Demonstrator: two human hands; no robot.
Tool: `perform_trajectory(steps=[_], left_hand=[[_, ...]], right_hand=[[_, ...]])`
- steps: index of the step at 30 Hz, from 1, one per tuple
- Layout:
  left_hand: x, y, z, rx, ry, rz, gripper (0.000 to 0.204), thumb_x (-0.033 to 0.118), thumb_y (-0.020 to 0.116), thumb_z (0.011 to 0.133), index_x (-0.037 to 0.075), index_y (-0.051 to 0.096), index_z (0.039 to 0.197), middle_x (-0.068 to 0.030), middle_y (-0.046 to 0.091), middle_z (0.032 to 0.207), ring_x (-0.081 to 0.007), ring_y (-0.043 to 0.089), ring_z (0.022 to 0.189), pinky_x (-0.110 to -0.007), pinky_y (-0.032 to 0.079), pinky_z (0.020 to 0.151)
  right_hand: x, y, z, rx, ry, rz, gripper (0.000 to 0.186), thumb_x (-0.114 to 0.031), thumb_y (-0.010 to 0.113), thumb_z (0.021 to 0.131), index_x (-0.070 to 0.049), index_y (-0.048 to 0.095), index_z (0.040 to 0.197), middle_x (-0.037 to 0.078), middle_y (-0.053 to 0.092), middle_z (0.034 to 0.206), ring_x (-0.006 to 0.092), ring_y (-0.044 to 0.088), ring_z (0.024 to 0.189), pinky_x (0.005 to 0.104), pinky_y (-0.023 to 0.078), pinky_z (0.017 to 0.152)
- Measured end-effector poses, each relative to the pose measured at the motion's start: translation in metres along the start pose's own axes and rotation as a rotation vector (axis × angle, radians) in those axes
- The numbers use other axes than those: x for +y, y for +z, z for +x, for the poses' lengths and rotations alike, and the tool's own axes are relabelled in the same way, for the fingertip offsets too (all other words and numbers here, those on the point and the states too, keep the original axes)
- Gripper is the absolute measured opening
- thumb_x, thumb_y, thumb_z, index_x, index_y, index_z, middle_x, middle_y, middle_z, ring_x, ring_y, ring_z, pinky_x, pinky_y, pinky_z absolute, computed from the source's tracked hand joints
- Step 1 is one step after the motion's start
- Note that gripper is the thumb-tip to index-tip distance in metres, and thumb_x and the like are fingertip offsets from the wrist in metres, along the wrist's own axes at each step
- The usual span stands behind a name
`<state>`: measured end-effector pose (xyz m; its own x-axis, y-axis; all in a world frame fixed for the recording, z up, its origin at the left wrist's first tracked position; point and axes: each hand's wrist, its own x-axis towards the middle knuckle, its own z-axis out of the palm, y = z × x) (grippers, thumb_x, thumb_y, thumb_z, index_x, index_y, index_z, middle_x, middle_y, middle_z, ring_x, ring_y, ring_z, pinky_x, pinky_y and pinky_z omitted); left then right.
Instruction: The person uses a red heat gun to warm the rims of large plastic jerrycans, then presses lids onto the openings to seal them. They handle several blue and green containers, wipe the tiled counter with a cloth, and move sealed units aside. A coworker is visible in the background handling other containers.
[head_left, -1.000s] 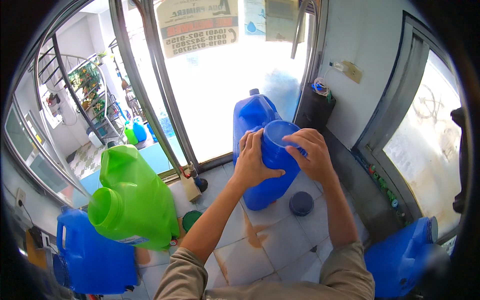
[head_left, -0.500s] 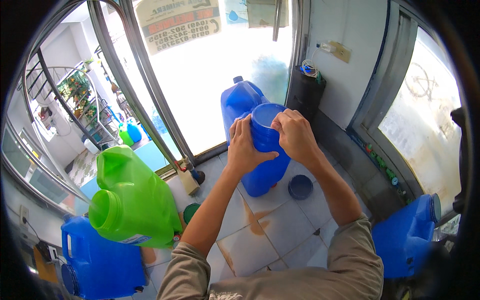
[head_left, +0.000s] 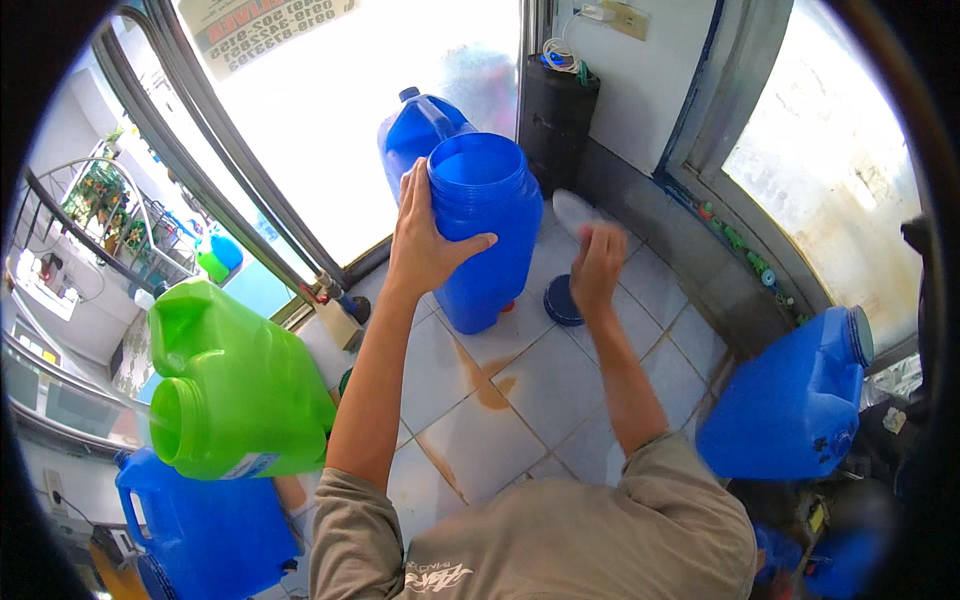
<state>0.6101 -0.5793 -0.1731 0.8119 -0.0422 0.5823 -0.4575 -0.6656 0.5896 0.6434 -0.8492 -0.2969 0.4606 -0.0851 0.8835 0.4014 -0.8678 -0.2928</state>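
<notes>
A tall blue water jug (head_left: 490, 250) stands upright on the tiles, its wide threaded mouth uncovered. My left hand (head_left: 425, 245) grips it below the rim, fingers along the left side and thumb across the front. To the right of the jug, my right hand (head_left: 600, 262) is closed on a thin, pale, translucent disc (head_left: 573, 212), an inner lid smeared by motion. Below that hand lies a dark blue screw cap (head_left: 561, 303) on the floor, partly hidden by the hand. Another blue jug (head_left: 405, 140) with a small cap stands just behind.
At left, a hose (head_left: 90, 370) runs to the mouth of a green jug (head_left: 240, 380). A blue jug (head_left: 215, 520) is below it, and another blue jug (head_left: 790, 400) stands at right. A black box (head_left: 560, 110) and a glass door (head_left: 350, 90) are beyond.
My right hand has pulled the pale disc off the jug's mouth and moved right and down with it. My left hand stays on the jug. The view has shifted.
</notes>
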Motion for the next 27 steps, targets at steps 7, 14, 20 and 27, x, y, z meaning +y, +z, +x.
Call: perform_trajectory(steps=[7,14,20,27], left_hand=[[0.024,0.001,-0.042,0.134,-0.091,-0.015,0.129,0.041,0.092,0.072,-0.010,0.013,0.160,-0.0317,0.021,0.165,-0.0412,0.025,0.154,-0.047,0.027,0.124],[0.006,-0.007,-0.230,-0.125,-0.339,-0.343,0.095,0.012,0.079,0.087,0.007,0.023,0.164,-0.0146,0.027,0.168,-0.0333,0.029,0.153,-0.058,0.035,0.116],[0.020,0.032,-0.349,-0.424,-0.638,-0.511,0.083,0.010,0.077,0.089,0.008,0.032,0.160,-0.0147,0.038,0.161,-0.0329,0.038,0.146,-0.056,0.039,0.113],[0.161,0.167,-0.368,-1.028,0.078,-0.678,0.071,0.018,0.077,0.088,0.003,0.044,0.150,-0.0236,0.047,0.154,-0.0403,0.049,0.139,-0.046,0.041,0.114]], right_hand=[[0.005,-0.032,-0.165,-0.542,0.216,-0.097,0.033,-0.015,0.063,0.099,-0.003,0.059,0.130,0.016,0.057,0.137,0.0388,0.052,0.131,0.0558,0.040,0.109],[-0.007,-0.222,-0.238,-0.603,0.701,-0.393,0.070,-0.052,0.064,0.095,-0.011,0.048,0.150,0.014,0.040,0.158,0.0432,0.033,0.148,0.0714,0.018,0.118],[0.047,-0.361,-0.298,-0.666,1.005,-0.747,0.075,-0.052,0.067,0.094,-0.009,0.044,0.151,0.021,0.047,0.153,0.0443,0.043,0.139,0.0658,0.029,0.114],[0.046,-0.392,-0.241,0.293,0.993,-0.335,0.046,-0.022,0.063,0.102,-0.007,0.045,0.142,0.013,0.066,0.121,0.0323,0.068,0.093,0.0509,0.054,0.087]])
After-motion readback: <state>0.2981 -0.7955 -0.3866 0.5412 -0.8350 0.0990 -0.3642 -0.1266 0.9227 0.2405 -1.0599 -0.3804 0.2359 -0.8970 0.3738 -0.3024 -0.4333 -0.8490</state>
